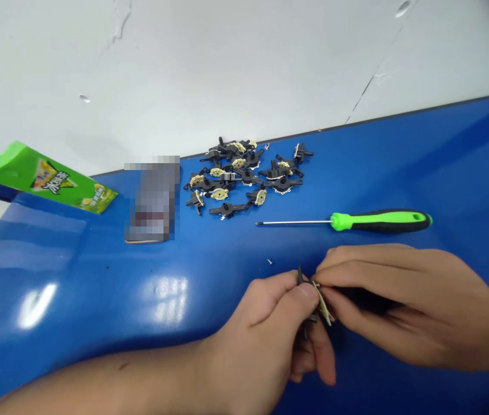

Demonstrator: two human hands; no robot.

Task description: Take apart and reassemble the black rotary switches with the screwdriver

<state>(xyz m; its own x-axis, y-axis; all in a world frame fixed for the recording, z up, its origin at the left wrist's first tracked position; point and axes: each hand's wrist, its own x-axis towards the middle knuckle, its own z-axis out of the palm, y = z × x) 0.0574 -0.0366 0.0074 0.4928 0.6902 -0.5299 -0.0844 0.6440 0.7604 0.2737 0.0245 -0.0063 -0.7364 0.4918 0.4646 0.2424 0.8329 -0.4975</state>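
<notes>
Currently I've got the black part (300, 276) pinched in my left hand (261, 323) above the blue table (227, 259); my right hand (417, 297) is at its cream plate (323, 308), gripping what, I can't tell. Beyond lie 1 screw (269, 261) and 1 screwdriver (382, 221).

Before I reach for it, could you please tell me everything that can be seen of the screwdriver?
The screwdriver has a chunky bright green and black handle, seemingly plastic and rubber, with a hollow near its end, and a thin, straight, metallic-looking shaft with a dark tip. It lies flat on the blue table, tip pointing left, beyond the right hand. No hand touches it. The tip's shape is too small to tell.
</notes>
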